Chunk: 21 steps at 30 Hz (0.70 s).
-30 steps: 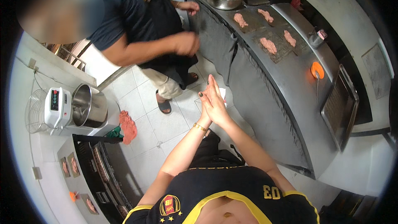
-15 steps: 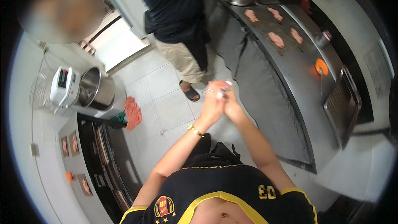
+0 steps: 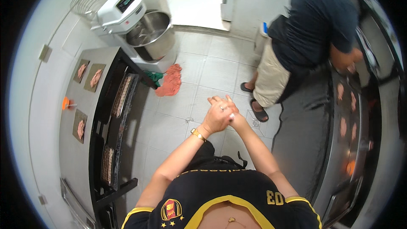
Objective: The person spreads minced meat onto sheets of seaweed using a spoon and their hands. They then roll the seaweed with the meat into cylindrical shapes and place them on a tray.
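In front of my body, above the tiled floor, my two hands press together. My left hand [image 3: 217, 116], with a ring and a gold watch [image 3: 198, 134] at its wrist, lies over and around my right hand [image 3: 237, 121]. The left fingers are bent against the right hand, and some fingertips stick up at the top. Most of the right fingers are hidden or blurred. A small whitish spot shows between the hands; I cannot tell what it is.
A spiral dough mixer [image 3: 146, 36] stands at the far left, with pinkish cloth [image 3: 170, 82] on the floor beside it. A steel counter [image 3: 70, 142] at the left carries raw pink pieces on dark squares. A person [image 3: 311, 29] works at the right counter, near more pink pieces [image 3: 343, 127].
My view has swung left, so the mixer and left counter sit nearer the middle, while the person and right counter lie farther right. My hands stay together, rubbing or shifting against each other.
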Motion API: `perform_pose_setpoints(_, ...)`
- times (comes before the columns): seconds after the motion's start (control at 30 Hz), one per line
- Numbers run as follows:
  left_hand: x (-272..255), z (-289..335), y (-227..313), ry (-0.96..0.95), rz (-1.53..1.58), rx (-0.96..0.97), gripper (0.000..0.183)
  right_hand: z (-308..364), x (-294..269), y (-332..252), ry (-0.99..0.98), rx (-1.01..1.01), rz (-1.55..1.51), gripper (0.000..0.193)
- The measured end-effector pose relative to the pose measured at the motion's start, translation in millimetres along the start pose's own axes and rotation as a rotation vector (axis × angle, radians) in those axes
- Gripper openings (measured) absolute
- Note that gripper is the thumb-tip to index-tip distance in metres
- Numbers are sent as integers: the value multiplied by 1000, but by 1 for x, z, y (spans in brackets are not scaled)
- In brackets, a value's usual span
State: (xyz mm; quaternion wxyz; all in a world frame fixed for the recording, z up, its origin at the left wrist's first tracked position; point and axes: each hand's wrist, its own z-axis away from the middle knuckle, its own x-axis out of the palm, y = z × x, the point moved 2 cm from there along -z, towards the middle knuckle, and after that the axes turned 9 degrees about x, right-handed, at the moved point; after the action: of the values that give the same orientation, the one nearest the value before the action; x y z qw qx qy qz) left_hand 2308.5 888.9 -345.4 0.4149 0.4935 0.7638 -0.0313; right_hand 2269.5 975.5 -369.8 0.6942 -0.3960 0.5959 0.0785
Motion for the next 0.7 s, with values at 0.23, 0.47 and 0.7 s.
perform_pose_setpoints(0.23,-73,39,-196,810,743,-1014,19,-164,-21,-23,117,299,-562,31)
perform_pose_setpoints(0.47,-34,-35,-260,893,1448,-1057,27,-243,-16,-14,459,93,-462,39)
perform_pose_setpoints(0.7,23,-131,-379,688,1823,-1228,44,-329,-22,134,495,185,-652,38)
